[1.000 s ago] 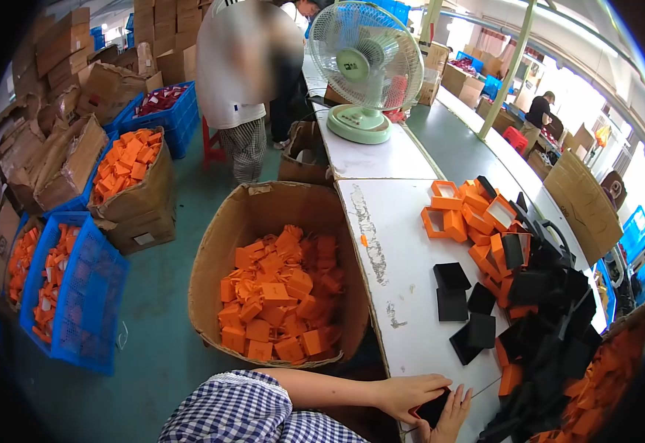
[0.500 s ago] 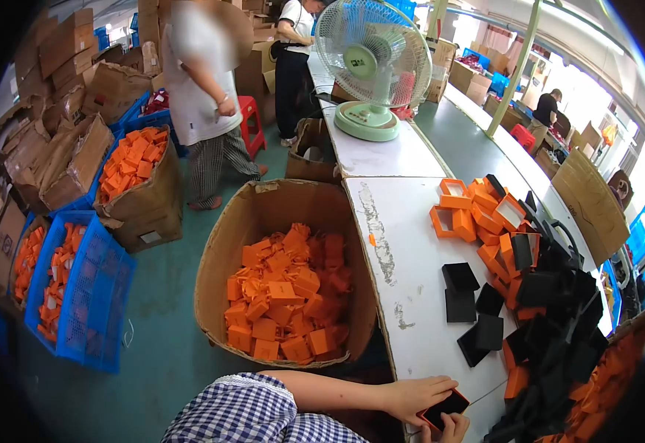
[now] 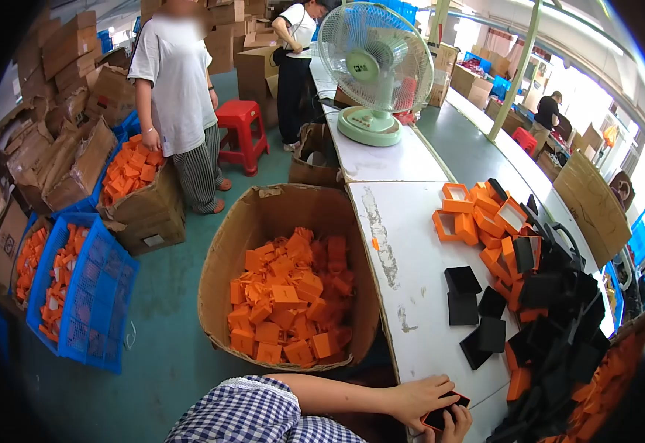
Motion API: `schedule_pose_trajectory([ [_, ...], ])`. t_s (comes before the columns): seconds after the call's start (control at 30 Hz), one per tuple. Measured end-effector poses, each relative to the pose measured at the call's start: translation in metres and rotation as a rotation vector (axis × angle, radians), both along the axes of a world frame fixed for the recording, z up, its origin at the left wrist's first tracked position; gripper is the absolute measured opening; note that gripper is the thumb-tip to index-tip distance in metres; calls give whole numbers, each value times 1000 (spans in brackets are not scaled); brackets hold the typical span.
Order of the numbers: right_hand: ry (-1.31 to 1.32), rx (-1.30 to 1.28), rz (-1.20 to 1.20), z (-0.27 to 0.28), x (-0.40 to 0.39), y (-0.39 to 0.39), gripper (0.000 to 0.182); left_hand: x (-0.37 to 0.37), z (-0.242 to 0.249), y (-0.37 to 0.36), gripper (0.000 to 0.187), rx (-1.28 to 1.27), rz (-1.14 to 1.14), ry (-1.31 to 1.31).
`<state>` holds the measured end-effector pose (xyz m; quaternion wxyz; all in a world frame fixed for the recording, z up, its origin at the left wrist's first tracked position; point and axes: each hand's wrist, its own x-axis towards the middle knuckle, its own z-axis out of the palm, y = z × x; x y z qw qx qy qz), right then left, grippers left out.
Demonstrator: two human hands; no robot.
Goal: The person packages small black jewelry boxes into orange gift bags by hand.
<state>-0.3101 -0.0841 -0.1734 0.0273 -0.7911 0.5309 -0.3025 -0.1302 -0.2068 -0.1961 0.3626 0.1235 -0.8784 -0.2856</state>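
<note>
A small orange box with a black inside (image 3: 436,419) is held low over the front of the white table. My left hand (image 3: 417,399) reaches in from the left, its fingers curled over the box's top side. From below, my right hand (image 3: 457,427) grips the box's near right edge, partly cut off by the frame. Black square pads (image 3: 461,308) lie on the table just beyond my hands. To their right is a heap of orange box parts (image 3: 488,210) mixed with black inserts (image 3: 547,292).
Left of the table stands a large carton (image 3: 215,273) of orange boxes. A green fan (image 3: 370,125) sits on the far table. Blue crates (image 3: 90,295) and another carton line the left. A person (image 3: 178,81) stands by a red stool (image 3: 241,133); other people are farther back.
My left hand's fingers have moved further over the box, covering more of its black inside. The person in the white shirt has moved left, beside a carton of orange boxes.
</note>
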Motion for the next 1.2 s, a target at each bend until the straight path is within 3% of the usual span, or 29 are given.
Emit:
schedule_pose_trajectory([
  [0.17,-128,-58,-230,-21,-13,6,48,-2,-5,2,81,-18,23,46],
  [0.23,-291,209,-401,-33,-22,6,49,-2,-6,1,80,-35,22,69],
  [0.57,-337,199,-412,-34,-23,7,45,-4,-10,0,80,-90,42,112],
  [0.77,-331,257,-462,-20,-17,7,42,-12,-12,-2,90,-31,-19,-37],
  [0.83,-285,305,-469,-18,-17,9,49,-14,-8,-5,99,-62,-14,-114],
  [0.87,-339,289,-474,-10,-11,7,40,-13,-1,-6,100,-47,-42,-218],
  [0.93,-385,177,-449,-11,-7,3,30,-14,1,-8,101,-73,-52,-250],
  [1.2,-409,210,-407,1,-6,3,31,-10,19,-7,96,-113,-67,-344],
])
